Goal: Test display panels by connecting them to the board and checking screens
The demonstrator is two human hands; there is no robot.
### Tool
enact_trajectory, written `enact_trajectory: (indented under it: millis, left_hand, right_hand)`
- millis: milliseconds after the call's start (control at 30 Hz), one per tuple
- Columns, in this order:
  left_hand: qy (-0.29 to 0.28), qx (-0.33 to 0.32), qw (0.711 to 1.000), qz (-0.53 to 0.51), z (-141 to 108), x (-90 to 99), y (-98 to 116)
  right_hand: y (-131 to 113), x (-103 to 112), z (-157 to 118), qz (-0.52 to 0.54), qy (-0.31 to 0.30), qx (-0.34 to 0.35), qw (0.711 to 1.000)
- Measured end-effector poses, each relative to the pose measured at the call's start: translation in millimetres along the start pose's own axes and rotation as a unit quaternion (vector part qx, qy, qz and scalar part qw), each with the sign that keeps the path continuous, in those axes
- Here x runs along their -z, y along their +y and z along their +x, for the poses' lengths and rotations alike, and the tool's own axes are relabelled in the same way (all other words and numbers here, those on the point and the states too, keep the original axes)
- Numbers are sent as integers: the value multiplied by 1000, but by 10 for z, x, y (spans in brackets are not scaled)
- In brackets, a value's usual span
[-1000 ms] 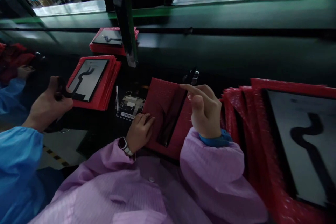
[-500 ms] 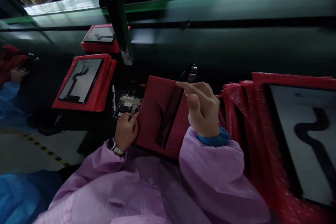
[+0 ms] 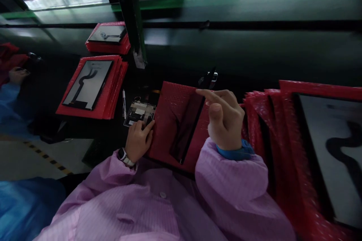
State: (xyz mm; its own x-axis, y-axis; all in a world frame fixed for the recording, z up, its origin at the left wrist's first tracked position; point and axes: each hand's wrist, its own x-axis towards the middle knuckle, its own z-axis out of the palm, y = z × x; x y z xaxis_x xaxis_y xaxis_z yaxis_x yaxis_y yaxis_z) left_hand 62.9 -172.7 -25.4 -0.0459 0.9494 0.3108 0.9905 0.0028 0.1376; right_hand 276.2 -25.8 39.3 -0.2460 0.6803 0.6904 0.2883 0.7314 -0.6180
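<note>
Right grip (image 3: 226, 120) is held half open above the table (image 3: 110, 137), nothing in it, index stuck out over a red bubble pouch (image 3: 166, 120). Dark screen panel (image 3: 186, 128) is left lying in that pouch, still showing, not sealed away. Left grip (image 3: 138, 141) is kept down at the pouch edge, right by a circuit board (image 3: 140, 113); any actual hold can't be told.

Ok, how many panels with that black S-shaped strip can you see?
3: one panel on the far red bubble-wrap stack, one panel on the nearer left stack, one panel on the large right stack. Stacked ones may be hidden.
</note>
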Motion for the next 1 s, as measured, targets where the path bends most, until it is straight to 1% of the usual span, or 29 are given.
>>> enact_trajectory:
  millis: [267,467,700,833,1000]
  left_hand:
    - [-2,12,1000,11,-4,-6,17]
    - [11,2,1000,23,-18,-19,17]
    - [20,-6,999,38,-24,-27,18]
    - [15,2,999,34,-20,-26,21]
    - [-8,2,998,56,-1,-4,43]
  right_hand:
    - [0,-8,-1,4,9,6,1000]
    - [1,-10,1,-8,9,0,1000]
    - [4,-8,0,-3,12,12,1000]
    - [2,-5,1,0,14,14,1000]
    - [-1,-6,-2,2,12,12,1000]
